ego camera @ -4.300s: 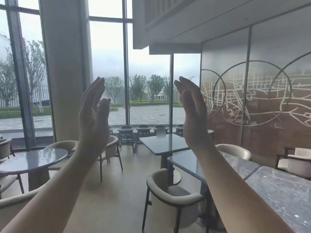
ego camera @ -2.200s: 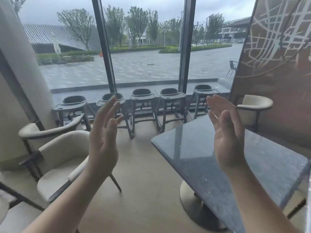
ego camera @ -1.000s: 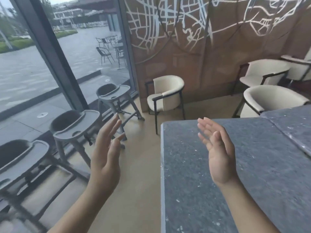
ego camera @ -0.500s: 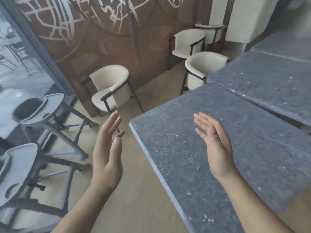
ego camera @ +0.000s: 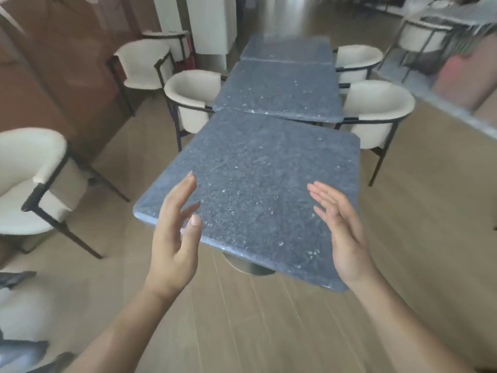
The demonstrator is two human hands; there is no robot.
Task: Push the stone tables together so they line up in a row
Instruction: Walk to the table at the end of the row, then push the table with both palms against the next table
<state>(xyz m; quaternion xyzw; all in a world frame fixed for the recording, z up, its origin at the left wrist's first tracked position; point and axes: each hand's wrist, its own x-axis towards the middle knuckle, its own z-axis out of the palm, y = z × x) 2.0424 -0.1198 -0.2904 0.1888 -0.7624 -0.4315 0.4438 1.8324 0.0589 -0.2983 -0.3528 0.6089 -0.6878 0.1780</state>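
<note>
near stone table (ego camera: 258, 184): square grey speckled top, set askew to the others, centre of view, on a round metal base (ego camera: 247, 266) partly visible under its near edge. middle stone table (ego camera: 279, 90): same top, just beyond the near one; their adjoining edges are not parallel, close at the left and parted at the right. far stone table (ego camera: 287, 48): lined up edge to edge with the middle one. left hand (ego camera: 174, 238): open, fingers spread and slightly curled, palm facing right, raised over the near table's left corner; contact with the top cannot be told. right hand (ego camera: 341, 230): open, fingers straight and together, palm facing left, raised over the table's near right side, holding nothing. cream armchairs with black frames: one at left foreground (ego camera: 32, 179), one at the middle table's left (ego camera: 193, 95), one behind it (ego camera: 145, 63), two at the right (ego camera: 376, 109) (ego camera: 357, 59). wooden plank floor (ego camera: 269, 332). brown wall (ego camera: 53, 63) at left.
</note>
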